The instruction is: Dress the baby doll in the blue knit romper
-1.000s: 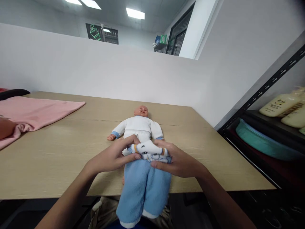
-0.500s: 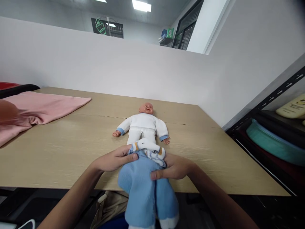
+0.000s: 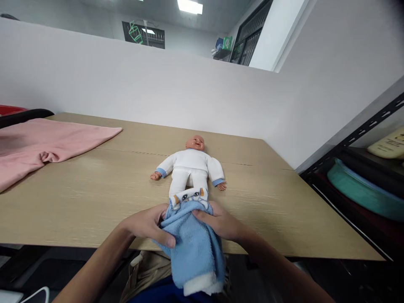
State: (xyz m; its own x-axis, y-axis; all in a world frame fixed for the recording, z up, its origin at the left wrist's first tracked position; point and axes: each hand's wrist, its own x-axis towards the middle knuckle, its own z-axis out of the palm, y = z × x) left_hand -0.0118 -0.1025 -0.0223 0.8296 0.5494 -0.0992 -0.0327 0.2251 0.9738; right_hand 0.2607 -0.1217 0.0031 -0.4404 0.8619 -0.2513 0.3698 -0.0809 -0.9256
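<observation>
A baby doll in a white top and white leggings lies on its back on the wooden table, head away from me. Its feet wear patterned white socks. Fluffy light-blue trousers are bunched at the doll's feet and hang over the table's near edge. My left hand grips the trousers' left side, fingers closed on the fabric. My right hand grips the right side, thumb on top.
A pink cloth lies spread at the table's far left. A white partition wall stands behind the table. A black metal shelf on the right holds a teal tub and cream bottles.
The doll's legs have come down flat on the table. Both hands have slid nearer to me, and the blue trousers have bunched up at the doll's feet.
</observation>
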